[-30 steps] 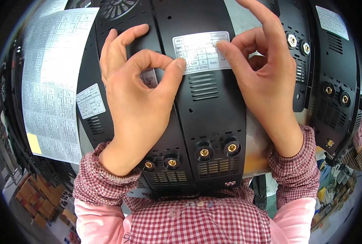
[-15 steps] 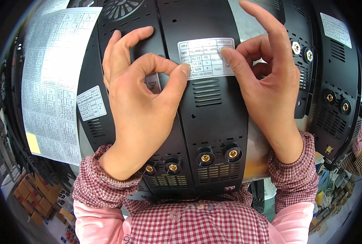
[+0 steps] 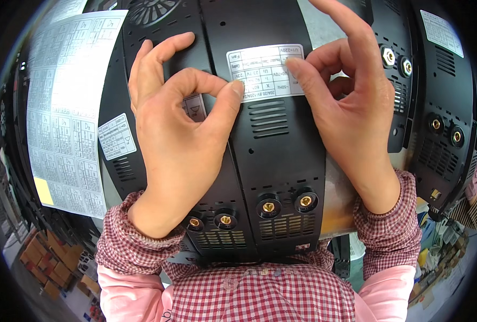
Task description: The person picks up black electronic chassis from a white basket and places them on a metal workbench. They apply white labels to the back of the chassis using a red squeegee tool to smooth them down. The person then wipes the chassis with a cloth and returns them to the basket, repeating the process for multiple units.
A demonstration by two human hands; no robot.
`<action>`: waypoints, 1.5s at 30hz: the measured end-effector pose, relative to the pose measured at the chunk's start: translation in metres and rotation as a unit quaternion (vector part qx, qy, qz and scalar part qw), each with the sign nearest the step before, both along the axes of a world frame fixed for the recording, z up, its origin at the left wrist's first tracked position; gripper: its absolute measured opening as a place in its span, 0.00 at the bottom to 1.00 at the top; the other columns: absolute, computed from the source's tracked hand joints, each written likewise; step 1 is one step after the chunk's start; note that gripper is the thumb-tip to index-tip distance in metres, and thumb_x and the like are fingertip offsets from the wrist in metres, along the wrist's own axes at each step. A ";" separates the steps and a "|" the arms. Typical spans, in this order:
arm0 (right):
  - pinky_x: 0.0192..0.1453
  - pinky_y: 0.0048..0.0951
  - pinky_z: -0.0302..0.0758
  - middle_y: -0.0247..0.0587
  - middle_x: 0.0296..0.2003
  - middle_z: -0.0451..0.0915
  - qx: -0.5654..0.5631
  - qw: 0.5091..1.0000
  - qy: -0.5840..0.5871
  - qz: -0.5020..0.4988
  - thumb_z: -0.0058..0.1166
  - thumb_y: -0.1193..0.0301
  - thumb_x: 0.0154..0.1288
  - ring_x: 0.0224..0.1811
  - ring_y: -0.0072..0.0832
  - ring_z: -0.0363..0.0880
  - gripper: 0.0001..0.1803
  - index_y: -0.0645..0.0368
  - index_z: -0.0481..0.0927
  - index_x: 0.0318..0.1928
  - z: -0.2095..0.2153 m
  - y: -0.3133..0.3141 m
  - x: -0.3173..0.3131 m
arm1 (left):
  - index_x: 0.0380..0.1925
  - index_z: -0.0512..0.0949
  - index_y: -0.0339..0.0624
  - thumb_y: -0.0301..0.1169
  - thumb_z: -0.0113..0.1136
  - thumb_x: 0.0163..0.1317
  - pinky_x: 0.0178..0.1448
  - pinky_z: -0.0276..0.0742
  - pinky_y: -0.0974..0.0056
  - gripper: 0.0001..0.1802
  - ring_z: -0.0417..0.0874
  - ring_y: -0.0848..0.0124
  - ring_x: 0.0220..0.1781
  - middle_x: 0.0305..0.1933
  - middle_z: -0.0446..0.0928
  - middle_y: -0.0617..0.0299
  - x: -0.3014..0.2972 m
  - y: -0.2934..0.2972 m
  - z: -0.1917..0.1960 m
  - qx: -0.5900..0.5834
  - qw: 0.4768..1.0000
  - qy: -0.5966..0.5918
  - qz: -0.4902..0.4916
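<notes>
A white printed label (image 3: pixel 270 72) with rounded corners lies over the top of a black metal housing (image 3: pixel 281 158), above its row of vent slots. My left hand (image 3: pixel 182 131) pinches the label's lower left edge between thumb and forefinger, the other fingers raised. At the opposite short edge, the thumb and forefinger of my right hand (image 3: pixel 351 102) hold the label, with one finger stretched upward. Whether the label is fully pressed onto the metal I cannot tell. Under my left hand is a neighbouring black housing (image 3: pixel 235 177), its own label partly hidden by my fingers.
A large sheet of printed labels (image 3: pixel 67 118) with a yellow patch lies at the left, beside another labelled black housing (image 3: pixel 115 172). More black housings with brass sockets (image 3: pixel 445 107) stand to the right. Cardboard boxes (image 3: pixel 42 260) sit low at the left.
The label, the housings and both hands appear slightly further left and up in the picture. Both hands keep their pinch on the label.
</notes>
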State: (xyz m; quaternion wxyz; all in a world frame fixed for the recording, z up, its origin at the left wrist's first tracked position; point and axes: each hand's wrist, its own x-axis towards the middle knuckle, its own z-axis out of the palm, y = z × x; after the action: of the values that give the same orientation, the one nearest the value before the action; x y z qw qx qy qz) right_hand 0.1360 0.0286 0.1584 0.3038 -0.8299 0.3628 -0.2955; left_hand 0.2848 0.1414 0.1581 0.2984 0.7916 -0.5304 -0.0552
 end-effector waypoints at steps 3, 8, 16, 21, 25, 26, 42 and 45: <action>0.28 0.21 0.70 0.42 0.33 0.77 -0.001 1.000 0.001 -0.001 0.58 0.84 0.60 0.26 0.23 0.74 0.36 0.59 0.64 0.70 0.000 0.000 -0.002 | 0.25 0.84 0.39 0.32 0.72 0.54 0.74 0.56 0.50 0.09 0.62 0.51 0.75 0.64 0.75 0.50 0.000 0.000 -0.001 0.001 1.000 0.003 -0.001; 0.29 0.21 0.70 0.43 0.35 0.77 -0.003 1.000 0.000 0.000 0.57 0.85 0.60 0.27 0.24 0.74 0.36 0.60 0.64 0.70 -0.001 0.000 -0.002 | 0.25 0.84 0.39 0.32 0.72 0.54 0.74 0.57 0.50 0.09 0.63 0.51 0.74 0.64 0.75 0.49 0.000 0.000 0.000 -0.001 1.000 0.001 0.000; 0.30 0.22 0.71 0.45 0.36 0.77 -0.009 1.000 0.001 -0.002 0.56 0.85 0.60 0.28 0.25 0.74 0.36 0.60 0.64 0.70 -0.003 -0.001 -0.003 | 0.25 0.84 0.38 0.31 0.72 0.54 0.72 0.59 0.52 0.08 0.65 0.54 0.72 0.63 0.75 0.48 0.000 0.000 -0.002 -0.004 1.000 0.009 -0.006; 0.31 0.22 0.71 0.46 0.37 0.77 -0.012 1.000 0.002 -0.003 0.55 0.85 0.60 0.28 0.26 0.74 0.36 0.60 0.63 0.70 -0.004 0.000 -0.004 | 0.25 0.84 0.38 0.31 0.72 0.55 0.72 0.60 0.53 0.08 0.66 0.54 0.72 0.62 0.75 0.47 0.000 0.000 -0.001 0.002 1.000 0.001 -0.008; 0.31 0.22 0.71 0.46 0.38 0.77 -0.014 1.000 0.001 -0.004 0.55 0.86 0.61 0.29 0.27 0.74 0.36 0.60 0.63 0.70 -0.005 -0.001 -0.004 | 0.25 0.84 0.37 0.31 0.72 0.55 0.72 0.60 0.53 0.08 0.66 0.55 0.72 0.62 0.75 0.47 -0.002 -0.001 0.000 0.003 1.000 0.009 -0.003; 0.31 0.22 0.71 0.47 0.38 0.77 -0.013 1.000 0.002 -0.005 0.54 0.86 0.61 0.29 0.27 0.74 0.36 0.60 0.63 0.70 -0.006 -0.001 -0.005 | 0.25 0.84 0.37 0.31 0.72 0.55 0.71 0.60 0.54 0.09 0.67 0.55 0.72 0.62 0.75 0.47 -0.002 -0.001 -0.001 0.004 1.000 0.012 -0.002; 0.33 0.24 0.73 0.50 0.41 0.76 -0.020 1.000 -0.015 -0.013 0.52 0.87 0.61 0.31 0.30 0.74 0.36 0.60 0.63 0.71 -0.005 -0.005 -0.008 | 0.55 0.75 0.42 0.35 0.67 0.61 0.74 0.55 0.50 0.23 0.63 0.51 0.74 0.68 0.67 0.46 0.001 -0.002 -0.008 0.002 0.996 -0.070 -0.051; 0.34 0.24 0.73 0.51 0.42 0.76 -0.028 0.999 -0.036 -0.006 0.52 0.87 0.61 0.32 0.31 0.74 0.36 0.61 0.63 0.71 -0.008 -0.008 -0.006 | 0.71 0.63 0.50 0.45 0.56 0.68 0.78 0.40 0.38 0.33 0.47 0.45 0.80 0.77 0.59 0.54 -0.013 -0.002 -0.003 0.123 0.968 -0.195 -0.100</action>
State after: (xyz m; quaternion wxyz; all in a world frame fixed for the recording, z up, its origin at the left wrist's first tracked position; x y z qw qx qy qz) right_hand 0.1297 0.0209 0.1499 0.2912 -0.8251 0.3479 -0.3367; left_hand 0.2717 0.1389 0.1554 0.0827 0.7608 -0.6437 0.0055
